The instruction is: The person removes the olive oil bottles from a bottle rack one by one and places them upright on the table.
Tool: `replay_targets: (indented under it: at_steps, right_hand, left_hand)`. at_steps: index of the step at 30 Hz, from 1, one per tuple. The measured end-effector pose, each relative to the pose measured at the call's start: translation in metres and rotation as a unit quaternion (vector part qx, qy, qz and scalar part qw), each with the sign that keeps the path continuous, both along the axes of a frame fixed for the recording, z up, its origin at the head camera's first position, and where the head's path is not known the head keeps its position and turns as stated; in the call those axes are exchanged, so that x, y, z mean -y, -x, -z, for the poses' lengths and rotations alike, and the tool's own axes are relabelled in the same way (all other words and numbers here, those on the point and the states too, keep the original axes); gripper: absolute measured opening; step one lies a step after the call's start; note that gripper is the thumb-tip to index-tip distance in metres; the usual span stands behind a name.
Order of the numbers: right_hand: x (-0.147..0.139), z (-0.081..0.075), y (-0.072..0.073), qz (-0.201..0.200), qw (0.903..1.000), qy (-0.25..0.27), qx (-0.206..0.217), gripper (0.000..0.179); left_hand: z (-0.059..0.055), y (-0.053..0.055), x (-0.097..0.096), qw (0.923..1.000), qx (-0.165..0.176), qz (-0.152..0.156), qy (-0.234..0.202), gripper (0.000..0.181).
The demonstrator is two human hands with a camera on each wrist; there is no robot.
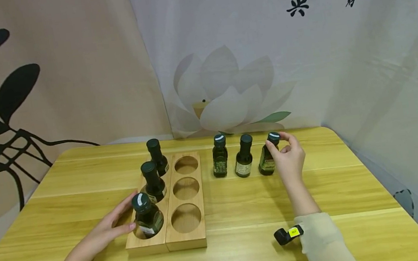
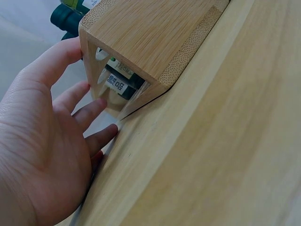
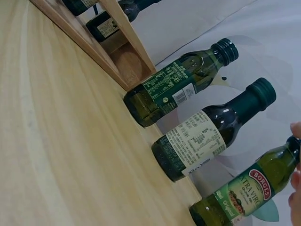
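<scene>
My right hand [image 1: 289, 157] pinches the capped top of a green Borges olive oil bottle [image 1: 267, 161], which stands upright at the right end of a row. Beside it are a dark bottle with a cream label [image 1: 243, 161] and another green-labelled bottle [image 1: 219, 160]. My left hand [image 1: 106, 227] rests against the left side of a two-block wooden rack [image 1: 151, 247], fingers loosely extended, as the left wrist view also shows. Three bottles stand in the left block's holes: a front bottle [image 1: 150, 220], a middle bottle [image 1: 155, 186] and a back bottle [image 1: 159, 161].
The right block [image 1: 187, 242] of the rack has three round holes. A black strap with a yellow tag [image 1: 286, 236] sits at my right sleeve. Behind the wooden table [image 1: 249, 257] hangs a printed curtain [image 1: 218, 23].
</scene>
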State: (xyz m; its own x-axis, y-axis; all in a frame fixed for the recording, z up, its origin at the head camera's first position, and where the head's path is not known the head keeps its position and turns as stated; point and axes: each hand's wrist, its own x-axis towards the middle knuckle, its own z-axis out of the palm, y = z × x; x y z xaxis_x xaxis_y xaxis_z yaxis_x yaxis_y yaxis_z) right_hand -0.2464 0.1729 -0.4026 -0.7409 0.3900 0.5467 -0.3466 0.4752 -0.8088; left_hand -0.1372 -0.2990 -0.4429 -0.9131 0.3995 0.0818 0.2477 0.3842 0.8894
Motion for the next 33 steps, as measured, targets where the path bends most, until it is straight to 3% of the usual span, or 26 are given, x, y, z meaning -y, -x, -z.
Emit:
replay_targets:
  at_steps: [7, 13, 19, 23, 27, 33]
  right_hand:
    - [0.004, -0.013, -0.005, 0.015, 0.9964, 0.003, -0.083, 0.048]
    - [0.018, -0.041, -0.021, -0.024, 0.9889, 0.040, -0.141, 0.037]
    - [0.044, -0.068, -0.048, -0.105, 0.9777, 0.075, -0.165, 0.031]
    - [0.068, -0.076, -0.063, -0.173, 0.9647, 0.049, -0.192, 0.029]
    - [0.095, -0.079, -0.075, -0.252, 0.9462, 0.016, -0.202, 0.031]
    - [0.133, -0.076, -0.087, -0.364, 0.9156, -0.014, -0.171, 0.034]
  left_hand:
    - [0.000, 0.001, 0.000, 1.0000, 0.003, 0.003, -0.003, 0.074]
    - [-0.001, 0.001, 0.000, 1.0000, 0.008, 0.001, -0.004, 0.075]
    - [-0.001, 0.001, 0.000, 1.0000, 0.003, 0.003, -0.003, 0.074]
    - [0.000, 0.002, 0.001, 1.0000, 0.006, 0.004, -0.004, 0.074]
    - [0.000, 0.001, 0.001, 0.9999, 0.007, 0.007, -0.008, 0.074]
    - [0.000, 0.000, 0.000, 0.9999, 0.003, 0.007, -0.008, 0.073]
